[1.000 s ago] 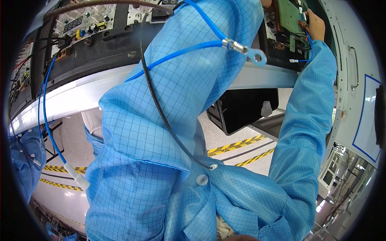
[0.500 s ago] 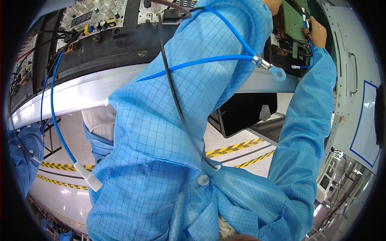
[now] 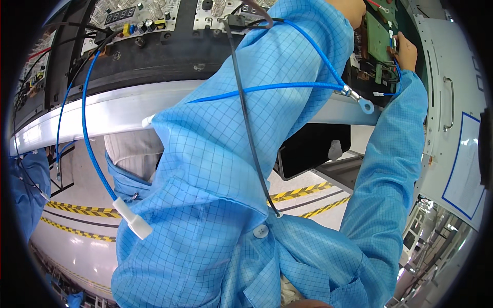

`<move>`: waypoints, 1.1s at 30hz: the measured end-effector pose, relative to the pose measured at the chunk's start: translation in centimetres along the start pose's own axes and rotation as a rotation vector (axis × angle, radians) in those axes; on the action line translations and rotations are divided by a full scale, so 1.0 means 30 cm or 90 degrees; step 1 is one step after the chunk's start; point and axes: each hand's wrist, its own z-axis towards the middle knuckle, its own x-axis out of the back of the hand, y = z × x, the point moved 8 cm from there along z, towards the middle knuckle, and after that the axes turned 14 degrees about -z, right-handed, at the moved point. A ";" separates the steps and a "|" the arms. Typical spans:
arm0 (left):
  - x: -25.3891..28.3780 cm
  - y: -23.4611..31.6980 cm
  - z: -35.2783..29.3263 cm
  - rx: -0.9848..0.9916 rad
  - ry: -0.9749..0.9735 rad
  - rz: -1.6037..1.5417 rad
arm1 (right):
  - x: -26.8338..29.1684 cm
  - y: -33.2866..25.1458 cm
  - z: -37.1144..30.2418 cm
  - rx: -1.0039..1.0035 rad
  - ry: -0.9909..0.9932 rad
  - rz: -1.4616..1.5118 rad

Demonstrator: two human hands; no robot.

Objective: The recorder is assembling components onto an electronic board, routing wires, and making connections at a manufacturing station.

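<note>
At the top right, my right hand (image 3: 407,53) is bent at the edge of a green circuit board (image 3: 377,38), fingers closed by small wires with white connectors (image 3: 391,26). What the fingertips pinch is too small to make out. A blue wire (image 3: 398,76) comes out below this hand and ends in a white plug. My left hand (image 3: 353,11) reaches to the board's left side; its fingers are hidden at the picture's upper edge. Across my left sleeve lie blue cables (image 3: 287,87) with ring terminals (image 3: 365,106), and a black cable (image 3: 245,110).
White circuit boards (image 3: 136,23) with digit displays and coils sit on a black carrier (image 3: 154,56) behind a metal rail (image 3: 120,110). A blue cable with a white connector (image 3: 133,220) hangs at left. A grey cabinet door (image 3: 454,143) stands at right; another person's blue sleeve (image 3: 30,190) shows at far left.
The boards and rail have shifted slightly right and down in view. More of my left hand shows, and a red wire end now appears near it. My right hand stays by the same wires.
</note>
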 end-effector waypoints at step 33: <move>-0.239 0.400 -0.361 -0.051 -0.061 0.430 | -0.166 0.068 -0.102 -0.133 -0.225 0.156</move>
